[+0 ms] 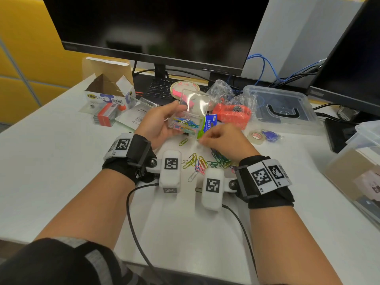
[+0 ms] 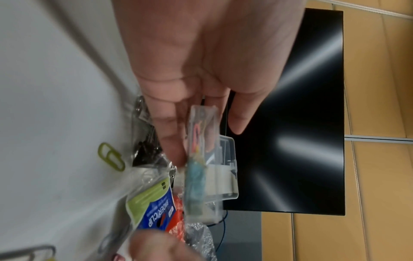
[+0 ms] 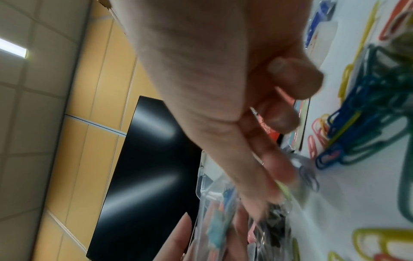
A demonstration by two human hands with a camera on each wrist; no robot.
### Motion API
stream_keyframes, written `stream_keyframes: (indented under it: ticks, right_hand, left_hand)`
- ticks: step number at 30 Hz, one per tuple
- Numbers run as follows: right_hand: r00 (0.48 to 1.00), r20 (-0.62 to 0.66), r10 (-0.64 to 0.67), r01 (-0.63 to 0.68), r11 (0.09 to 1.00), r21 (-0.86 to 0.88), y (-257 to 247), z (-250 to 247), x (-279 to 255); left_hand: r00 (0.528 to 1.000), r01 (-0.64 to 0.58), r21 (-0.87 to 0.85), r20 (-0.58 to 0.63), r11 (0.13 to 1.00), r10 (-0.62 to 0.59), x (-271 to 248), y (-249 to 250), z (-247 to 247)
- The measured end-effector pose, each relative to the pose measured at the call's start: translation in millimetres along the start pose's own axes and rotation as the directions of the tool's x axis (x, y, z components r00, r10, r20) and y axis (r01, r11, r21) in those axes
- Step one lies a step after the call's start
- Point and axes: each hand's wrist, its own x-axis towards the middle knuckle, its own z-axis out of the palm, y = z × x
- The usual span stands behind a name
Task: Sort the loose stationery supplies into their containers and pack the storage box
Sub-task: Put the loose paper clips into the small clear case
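My left hand (image 1: pixel 164 122) grips a small clear plastic box (image 1: pixel 186 121) above the white table (image 1: pixel 61 161), its hinged lid (image 1: pixel 195 101) standing open. Several coloured paper clips lie inside. The left wrist view shows the same box (image 2: pixel 201 159) edge-on against my fingers. My right hand (image 1: pixel 205 138) hovers just right of the box's lower corner, its fingertips (image 3: pixel 274 183) brought together; blur hides whether they pinch anything. A pile of loose paper clips (image 1: pixel 205 161) (image 3: pixel 368 132) lies on the table under my wrists, and one green clip (image 1: pixel 183 141) (image 2: pixel 110 159) lies apart.
A binder clip pack (image 1: pixel 209 124) lies behind the small box. Further back are an orange item in a bag (image 1: pixel 232 113), a large clear storage box (image 1: pixel 281 108), tape rolls (image 1: pixel 256 136), a cardboard box (image 1: pixel 111 87), a keyboard (image 1: pixel 158 89) and a monitor (image 1: pixel 156 27). Another clear bin (image 1: pixel 357 161) stands at right.
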Motion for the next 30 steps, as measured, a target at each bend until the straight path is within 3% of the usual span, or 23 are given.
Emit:
stream_keyframes:
  ticks: [3, 14, 19, 23, 27, 30]
  right_hand:
    - [0.987, 0.156, 0.049, -0.028, 0.991, -0.134, -3, 6, -1]
    - [0.980, 0.197, 0.018, 0.005, 0.993, -0.114, 0, 3, 1]
    - [0.994, 0.107, -0.018, 0.003, 0.990, 0.143, 0, -10, -5]
    - [0.996, -0.079, -0.042, 0.066, 0.944, 0.323, -5, -8, -3]
    - [0.966, -0.249, -0.063, 0.125, 0.963, 0.241, -5, 2, 6]
    - [0.935, -0.351, -0.044, 0.098, 0.986, 0.135, -3, 4, 9]
  left_hand:
    - [1.000, 0.004, 0.001, -0.017, 1.000, -0.004, 0, 0, -1]
    - [0.999, 0.007, -0.001, -0.051, 1.000, -0.007, -1, 0, 2]
    - [0.998, 0.005, -0.012, -0.056, 1.000, -0.006, -1, 0, 2]
    - [0.998, 0.062, 0.011, 0.034, 0.998, -0.062, 0, -3, 2]
    - [0.983, 0.097, 0.009, 0.159, 0.995, -0.097, -4, -5, 9]
    - [0.984, 0.088, -0.029, 0.161, 0.996, -0.082, -5, -4, 10]
